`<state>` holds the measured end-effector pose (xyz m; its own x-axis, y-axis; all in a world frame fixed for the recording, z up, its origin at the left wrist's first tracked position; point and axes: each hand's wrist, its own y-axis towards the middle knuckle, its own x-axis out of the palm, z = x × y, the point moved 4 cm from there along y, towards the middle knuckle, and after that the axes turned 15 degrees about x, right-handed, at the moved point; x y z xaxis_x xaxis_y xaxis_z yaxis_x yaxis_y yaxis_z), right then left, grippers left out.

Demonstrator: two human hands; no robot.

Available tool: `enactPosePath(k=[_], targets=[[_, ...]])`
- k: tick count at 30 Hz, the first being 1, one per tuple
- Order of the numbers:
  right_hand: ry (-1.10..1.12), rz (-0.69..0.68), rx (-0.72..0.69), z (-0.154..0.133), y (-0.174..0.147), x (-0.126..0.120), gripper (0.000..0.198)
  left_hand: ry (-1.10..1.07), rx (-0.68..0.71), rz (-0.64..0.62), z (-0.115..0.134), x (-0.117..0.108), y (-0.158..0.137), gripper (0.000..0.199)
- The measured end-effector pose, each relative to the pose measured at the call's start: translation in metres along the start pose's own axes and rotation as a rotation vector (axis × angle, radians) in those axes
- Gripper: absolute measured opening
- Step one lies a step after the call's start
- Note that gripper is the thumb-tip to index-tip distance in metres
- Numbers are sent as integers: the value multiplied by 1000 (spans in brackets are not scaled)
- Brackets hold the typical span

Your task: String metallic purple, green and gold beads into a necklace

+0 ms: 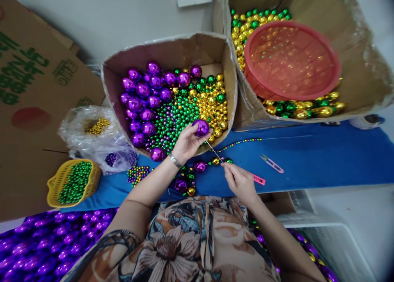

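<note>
My left hand (187, 143) is closed around a large shiny purple ball (201, 127), above the near edge of a cardboard box (203, 48). A long thin needle (213, 150) runs from that ball down to my right hand (240, 182), which pinches it between thumb and fingers. Whether its tip is inside the ball is hidden. The box holds purple balls (142, 89), small green beads (181, 111) and gold beads (212, 103). Below my hands, a strand of mixed beads (200, 166) in purple, gold and green lies on the blue cloth (221, 182).
Pink-handled thread snips (272, 163) and a pink tool (259, 179) lie to the right. A string of small beads (238, 142) lies behind. A red basket (334, 74) sits in another box (363, 85). A yellow basket (53, 187) and plastic bags (76, 120) stand left.
</note>
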<state>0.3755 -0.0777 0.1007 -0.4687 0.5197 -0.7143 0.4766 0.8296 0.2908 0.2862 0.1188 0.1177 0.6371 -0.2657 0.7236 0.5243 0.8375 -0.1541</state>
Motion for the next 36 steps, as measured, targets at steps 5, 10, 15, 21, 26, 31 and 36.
enactPosePath(k=[5,10,15,21,26,31,36], targets=[[-6,-16,29,1,2,0,22,-23,21,15,-1,4,-4,22],[-18,8,18,0,1,-1,21,-16,49,-3,-2,5,-8,21],[-17,-19,46,3,-1,-1,22,-9,49,-17,-3,5,-8,22],[-42,7,26,3,-2,-1,21,38,59,-48,-5,8,-13,29],[-87,35,56,2,2,-1,22,272,244,-163,-11,12,-26,53],[-45,35,27,1,2,-2,21,277,166,-184,-22,9,-38,55],[-96,45,-14,6,-1,-1,20,283,162,-157,-23,4,-40,56]])
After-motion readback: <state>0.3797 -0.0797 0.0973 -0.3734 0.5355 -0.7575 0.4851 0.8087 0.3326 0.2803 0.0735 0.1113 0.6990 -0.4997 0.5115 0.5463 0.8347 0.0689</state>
